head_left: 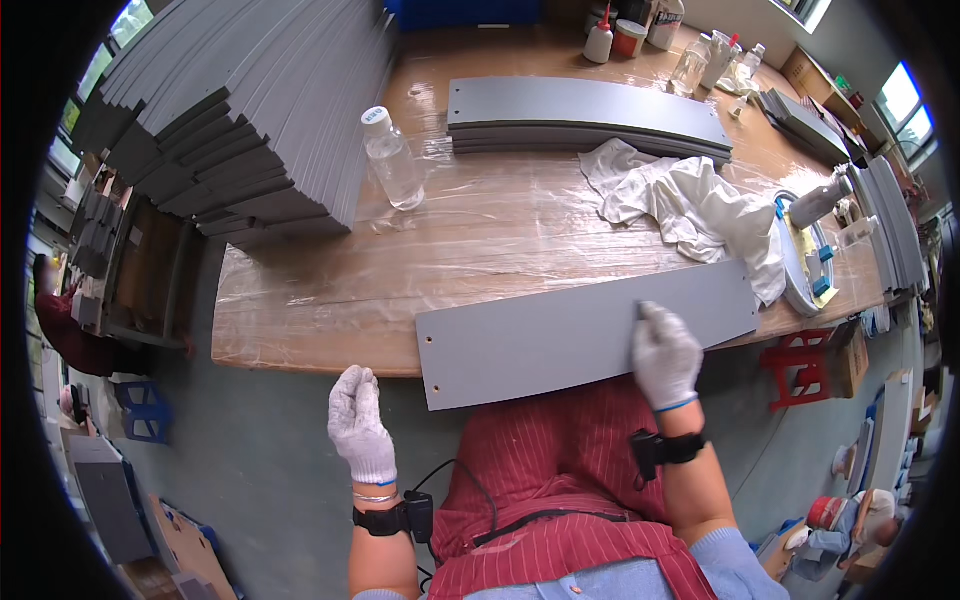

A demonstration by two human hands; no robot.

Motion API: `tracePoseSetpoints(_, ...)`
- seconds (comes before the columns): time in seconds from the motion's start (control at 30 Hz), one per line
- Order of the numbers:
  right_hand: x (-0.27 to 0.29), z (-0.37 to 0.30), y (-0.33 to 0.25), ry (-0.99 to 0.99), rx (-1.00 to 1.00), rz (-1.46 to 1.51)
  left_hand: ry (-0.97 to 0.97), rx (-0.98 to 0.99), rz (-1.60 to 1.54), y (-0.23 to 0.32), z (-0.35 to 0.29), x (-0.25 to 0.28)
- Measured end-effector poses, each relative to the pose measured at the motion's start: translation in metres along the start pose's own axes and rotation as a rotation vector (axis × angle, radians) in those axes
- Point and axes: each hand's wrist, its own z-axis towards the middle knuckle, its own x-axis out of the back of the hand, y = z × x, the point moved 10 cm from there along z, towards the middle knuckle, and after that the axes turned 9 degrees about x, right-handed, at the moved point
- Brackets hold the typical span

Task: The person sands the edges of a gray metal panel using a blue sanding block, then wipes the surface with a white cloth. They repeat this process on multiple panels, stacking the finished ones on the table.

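Overhanging table edge [300, 369]; grey board [540, 345] (open room behind it)

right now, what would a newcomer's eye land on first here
Probably the tall stack of grey panels at the upper left of the table. Next, the white-gloved right hand over the single grey panel at the near edge, the left hand beside that panel's left end. The crumpled white cloth right of centre also stands out.
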Motion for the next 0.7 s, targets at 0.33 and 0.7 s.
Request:
tracePoseSetpoints(0.33, -0.048, -0.084, -0.206, -0.970, 0.543, 0.824, -0.545, -0.708, 1.131, 0.067, -0.015, -0.103)
tracePoseSetpoints(0.7, 0.064, 0.005, -0.043, -0.187, -0.169, 0.954, -0.936, -0.209, 0.234, 0.030, -0.023, -0.117)
